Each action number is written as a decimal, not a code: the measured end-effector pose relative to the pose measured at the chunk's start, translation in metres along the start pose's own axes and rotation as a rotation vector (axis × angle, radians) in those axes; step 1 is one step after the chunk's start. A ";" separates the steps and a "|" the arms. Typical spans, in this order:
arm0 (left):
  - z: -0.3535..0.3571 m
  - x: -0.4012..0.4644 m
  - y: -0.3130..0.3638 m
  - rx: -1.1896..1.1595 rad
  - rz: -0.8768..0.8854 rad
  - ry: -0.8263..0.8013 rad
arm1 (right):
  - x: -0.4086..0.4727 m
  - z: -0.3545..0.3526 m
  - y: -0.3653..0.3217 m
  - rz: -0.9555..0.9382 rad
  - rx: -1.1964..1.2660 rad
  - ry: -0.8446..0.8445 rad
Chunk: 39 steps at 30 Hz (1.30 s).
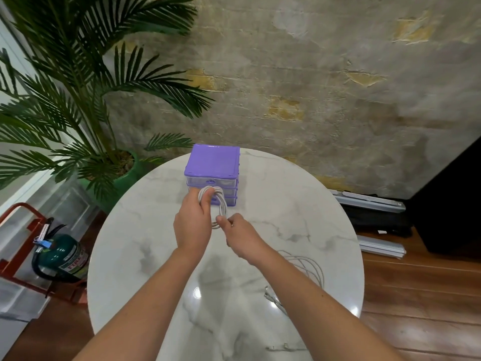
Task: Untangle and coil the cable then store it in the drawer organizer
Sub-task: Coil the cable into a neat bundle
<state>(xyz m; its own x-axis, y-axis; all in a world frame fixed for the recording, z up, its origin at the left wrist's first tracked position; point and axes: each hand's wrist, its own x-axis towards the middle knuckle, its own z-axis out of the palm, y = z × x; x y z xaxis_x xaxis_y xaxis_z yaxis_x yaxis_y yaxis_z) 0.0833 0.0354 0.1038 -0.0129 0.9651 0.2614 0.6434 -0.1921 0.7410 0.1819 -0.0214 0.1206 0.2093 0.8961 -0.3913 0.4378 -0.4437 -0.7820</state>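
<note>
Left hand (193, 225) gripped the coiled cable (217, 207); right hand (240, 237) pinched its end; loosening either, I judged, would spring the loops.

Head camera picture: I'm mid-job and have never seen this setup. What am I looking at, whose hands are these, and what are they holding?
There is no machine here. One camera worn on a person's head looks down at their two bare hands. The left hand grips a coiled white cable, and the right hand pinches the coil's lower edge. Behind them, on a round marble table, stands a purple drawer organizer; its drawers look shut. More loose white cables lie on the table to the right. A potted palm stands on the floor.
</note>
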 end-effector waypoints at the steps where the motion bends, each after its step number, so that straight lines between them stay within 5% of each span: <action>1: -0.001 0.002 -0.001 0.008 0.000 0.013 | -0.001 0.004 0.002 -0.005 -0.027 0.013; 9: -0.007 0.009 0.000 -0.178 -0.039 0.018 | -0.007 -0.009 0.000 -0.045 0.194 -0.186; 13: -0.008 0.001 0.000 -0.315 -0.054 -0.076 | -0.008 -0.014 -0.002 0.021 0.209 -0.134; 20: -0.008 -0.010 -0.012 -0.455 -0.168 -0.267 | 0.007 -0.020 0.004 -0.046 0.074 0.145; 29: -0.015 -0.001 -0.025 -0.399 -0.259 -0.556 | -0.003 -0.036 0.010 -0.168 -0.494 0.240; 33: -0.024 0.016 -0.004 -0.479 -0.486 -0.711 | -0.003 -0.036 0.014 -0.250 -0.504 0.232; 39: -0.010 0.018 0.002 -0.490 -0.527 -0.717 | -0.002 -0.031 0.015 -0.285 -0.489 0.255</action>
<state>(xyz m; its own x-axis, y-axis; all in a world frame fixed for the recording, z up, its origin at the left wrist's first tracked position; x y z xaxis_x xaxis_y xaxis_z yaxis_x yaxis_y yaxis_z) 0.0771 0.0507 0.1159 0.3621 0.7961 -0.4850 0.3017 0.3922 0.8690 0.2156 -0.0297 0.1248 0.2009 0.9793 -0.0244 0.8443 -0.1857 -0.5027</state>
